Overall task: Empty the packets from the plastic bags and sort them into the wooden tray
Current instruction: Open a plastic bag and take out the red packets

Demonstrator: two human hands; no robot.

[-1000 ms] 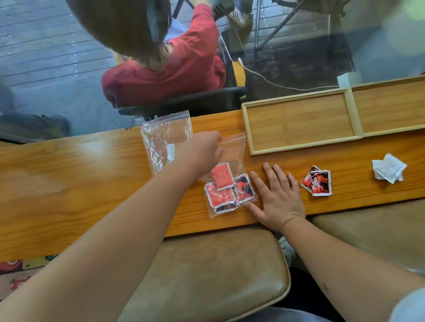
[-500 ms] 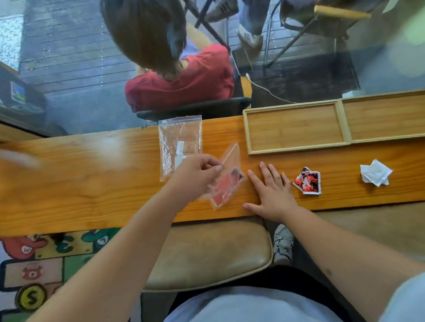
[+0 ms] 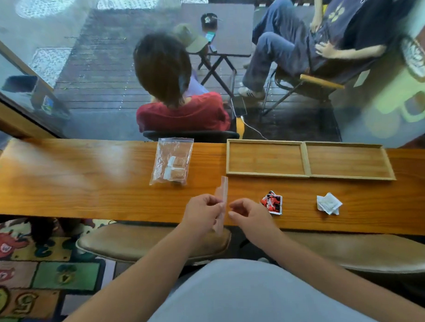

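Two bare hands meet low in the middle of the frame, over the near edge of the tabletop. The left hand pinches a clear bag between thumb and fingers, holding it edge-on and upright so it shows only as a thin strip; its contents cannot be made out. The right hand sits just beside the bag with fingers curled loosely, its grip part open and holding nothing that I can see. A second bag lies flat on the tabletop above the hands, with pale packets inside. To the right of the hands lies a red stack of packets, and farther right a white stack. The tray, with two compartments, rests at the far edge of the tabletop in the upper right, both compartments bare wood.
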